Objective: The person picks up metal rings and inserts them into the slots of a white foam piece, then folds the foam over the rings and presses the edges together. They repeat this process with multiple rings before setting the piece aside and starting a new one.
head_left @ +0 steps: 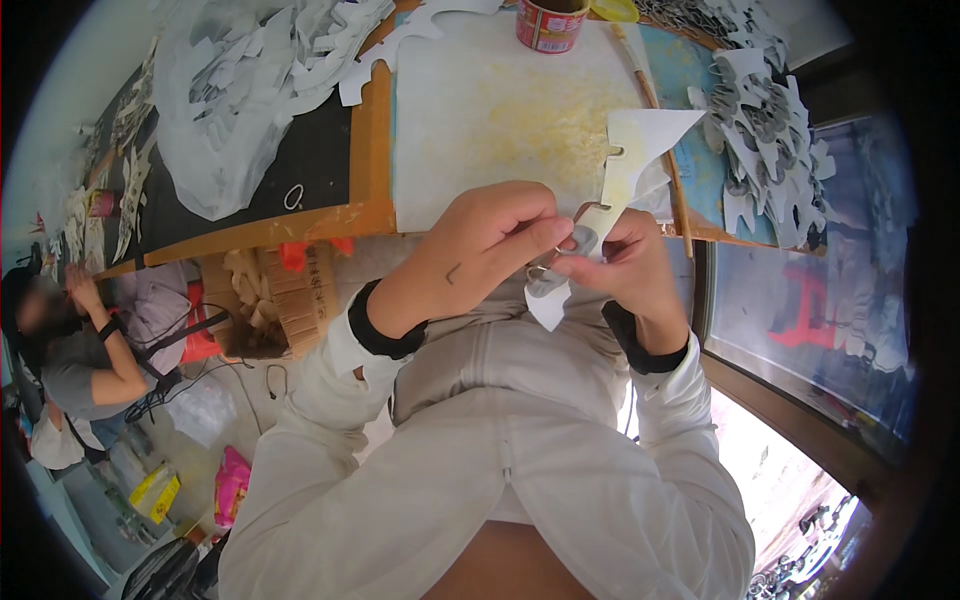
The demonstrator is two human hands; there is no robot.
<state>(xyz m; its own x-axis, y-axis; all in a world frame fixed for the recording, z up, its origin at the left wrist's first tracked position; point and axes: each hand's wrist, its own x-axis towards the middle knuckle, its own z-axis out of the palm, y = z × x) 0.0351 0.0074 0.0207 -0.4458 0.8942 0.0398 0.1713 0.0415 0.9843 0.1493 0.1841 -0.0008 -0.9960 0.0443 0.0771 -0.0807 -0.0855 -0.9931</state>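
Observation:
Above my lap, just off the table's front edge, both hands meet on a cut-out piece [622,178] of thin, flexible white material. It has a notch in its side, and a yellowish film coats part of its face. A grey patch [584,238] and a small metal ring [567,246] show at its lower part, between my fingers. My left hand [490,250] is closed, with thumb and fingertips pinching at this lower part. My right hand [636,268] grips the piece from the other side. Below the fingers hangs a white pointed end [548,304] with another ring [538,271] near it.
On the stained work sheet [470,130] stand a red tub [552,25] and a long wooden stick [680,190]. Grey-white pieces [765,140] pile up at right; a plastic bag [215,150] holds more at left. A co-worker [90,370] sits left. A glass panel [810,270] borders the right.

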